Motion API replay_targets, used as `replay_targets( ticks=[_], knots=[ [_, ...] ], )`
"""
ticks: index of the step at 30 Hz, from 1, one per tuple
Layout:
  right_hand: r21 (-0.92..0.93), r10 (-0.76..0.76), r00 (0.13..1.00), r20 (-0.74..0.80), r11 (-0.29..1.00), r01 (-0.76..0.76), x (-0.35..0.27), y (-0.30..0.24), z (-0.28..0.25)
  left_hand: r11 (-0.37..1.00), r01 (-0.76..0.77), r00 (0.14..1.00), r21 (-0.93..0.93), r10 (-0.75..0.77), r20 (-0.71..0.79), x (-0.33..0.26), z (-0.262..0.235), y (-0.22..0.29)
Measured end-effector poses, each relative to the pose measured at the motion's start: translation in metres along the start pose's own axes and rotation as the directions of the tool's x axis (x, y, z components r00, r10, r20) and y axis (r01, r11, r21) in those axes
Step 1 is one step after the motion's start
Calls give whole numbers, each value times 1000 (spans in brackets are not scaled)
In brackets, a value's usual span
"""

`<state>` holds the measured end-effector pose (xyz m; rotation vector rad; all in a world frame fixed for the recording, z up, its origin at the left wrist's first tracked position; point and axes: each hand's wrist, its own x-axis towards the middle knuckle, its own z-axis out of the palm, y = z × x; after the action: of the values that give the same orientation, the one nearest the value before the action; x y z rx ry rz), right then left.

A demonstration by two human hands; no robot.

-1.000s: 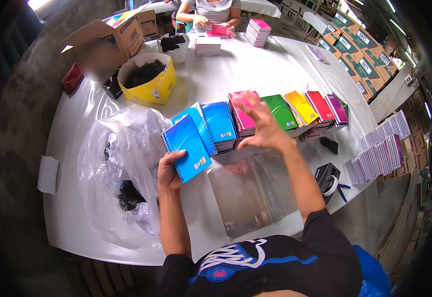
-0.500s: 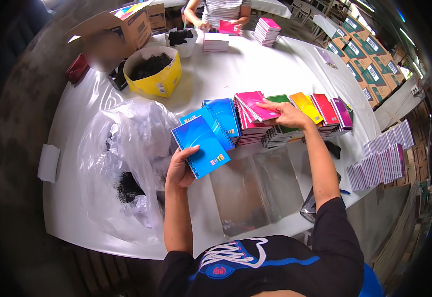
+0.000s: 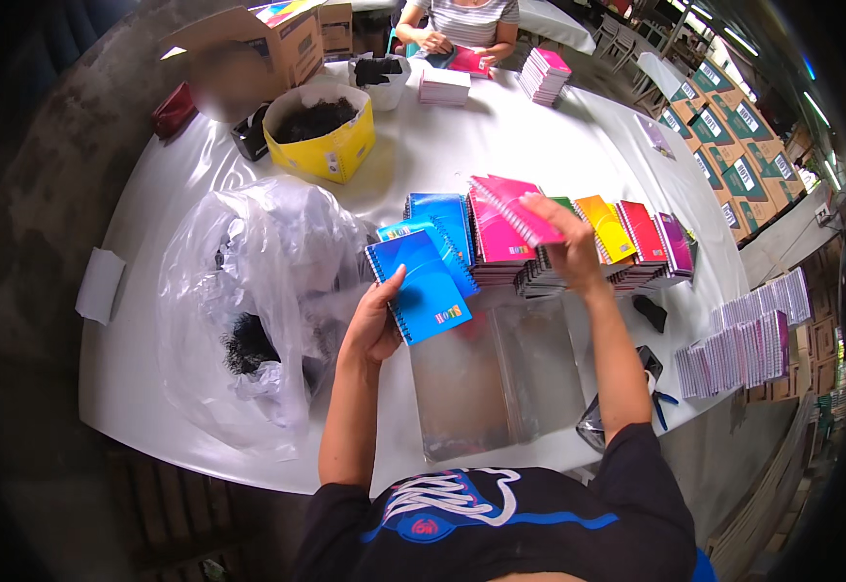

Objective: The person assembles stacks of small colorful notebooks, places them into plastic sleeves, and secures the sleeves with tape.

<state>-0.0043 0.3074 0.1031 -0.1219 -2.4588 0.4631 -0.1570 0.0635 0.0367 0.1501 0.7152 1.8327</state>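
My left hand (image 3: 378, 318) grips a blue spiral notebook (image 3: 425, 296) by its left edge, thumb on the cover. A lighter blue notebook (image 3: 405, 229) shows partly behind it; whether my hand holds that too is hidden. In my right hand (image 3: 570, 247) is a pink spiral notebook (image 3: 514, 206), tilted and raised over the pink notebook stack (image 3: 503, 242). To the left of that stack lie more blue notebooks (image 3: 442, 213). Green notebooks (image 3: 560, 204), partly behind my right hand, yellow notebooks (image 3: 601, 228), red notebooks (image 3: 642, 233) and purple notebooks (image 3: 675, 242) line up to the right.
Clear plastic sheets (image 3: 462, 407) lie before me. A big plastic bag (image 3: 258, 233) fills the table's left side, near a yellow box (image 3: 345, 150) of black material. Across the table, a person (image 3: 462, 24) handles a red notebook. Blue-handled pliers (image 3: 662, 407) lie right.
My right hand has lifted the pink notebook off its stack and tilted it. The left hand keeps hold of the blue notebook. The whole view has shifted slightly.
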Motion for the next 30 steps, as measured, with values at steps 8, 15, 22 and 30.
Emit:
replay_targets(
  ticks=[8, 15, 22, 30],
  knots=[
    [-105, -88, 834, 545, 979, 173, -41, -108, 9, 999, 5, 997, -42, -1, 82, -6, 4, -31],
    [-443, 475, 768, 429, 852, -279, -57, 65, -33, 992, 89, 987, -94, -76, 141, -15, 21, -56],
    [3, 380, 799, 466, 902, -431, -47, 80, -50, 1000, -9, 999, -7, 9, 36, -12, 24, -69],
    [-398, 104, 955, 277, 917, 15, -83, 74, -15, 998, -19, 998, 52, 22, -52, -17, 41, -86]
  ],
)
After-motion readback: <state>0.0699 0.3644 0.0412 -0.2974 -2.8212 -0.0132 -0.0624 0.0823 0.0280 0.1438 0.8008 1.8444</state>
